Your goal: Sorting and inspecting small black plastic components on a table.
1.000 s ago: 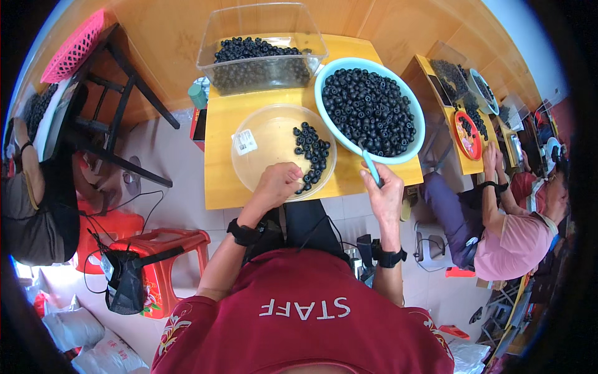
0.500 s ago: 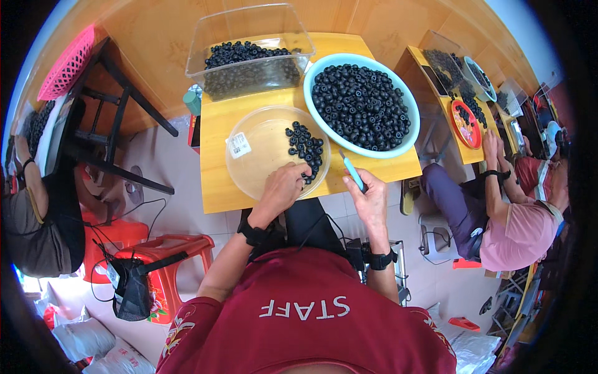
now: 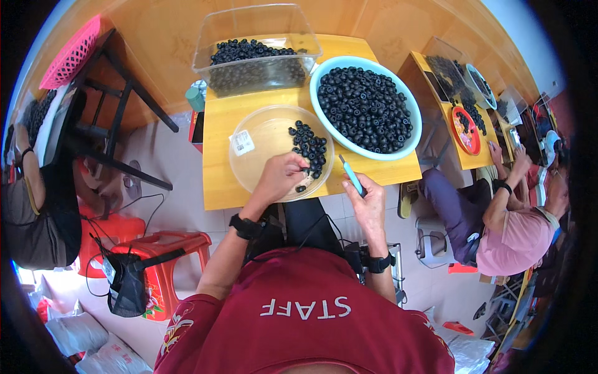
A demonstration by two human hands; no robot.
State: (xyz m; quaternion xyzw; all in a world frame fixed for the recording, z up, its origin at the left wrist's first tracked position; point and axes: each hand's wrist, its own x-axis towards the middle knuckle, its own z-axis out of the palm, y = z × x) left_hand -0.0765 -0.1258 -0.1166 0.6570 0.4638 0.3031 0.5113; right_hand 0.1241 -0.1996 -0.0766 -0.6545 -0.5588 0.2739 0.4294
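In front of me lies a shallow round clear lid or tray (image 3: 249,163) with a white label and small black ring-shaped parts (image 3: 309,144) gathered on its right side. My left hand (image 3: 281,177) is over it, thumb and fingers pinched together at the near edge of those parts; anything between the fingertips is too small to make out. A single black part (image 3: 301,188) lies just below the fingers. My right hand (image 3: 369,196) grips a slim knife with a pale-blue handle (image 3: 353,177), its thin metal tip pointing up and away, beside the lid's right edge.
A pale-blue basin (image 3: 317,115) heaped with black parts stands behind the knife. Further back left is a clear plastic bin (image 3: 261,22) holding more. Red stools (image 3: 187,240) stand at left. Other people work at tables on both sides, one in a pink shirt (image 3: 514,240).
My left fingertips have lifted slightly away from me, uncovering a black part below them. My right hand keeps the knife. The hands of the person at right have moved apart.
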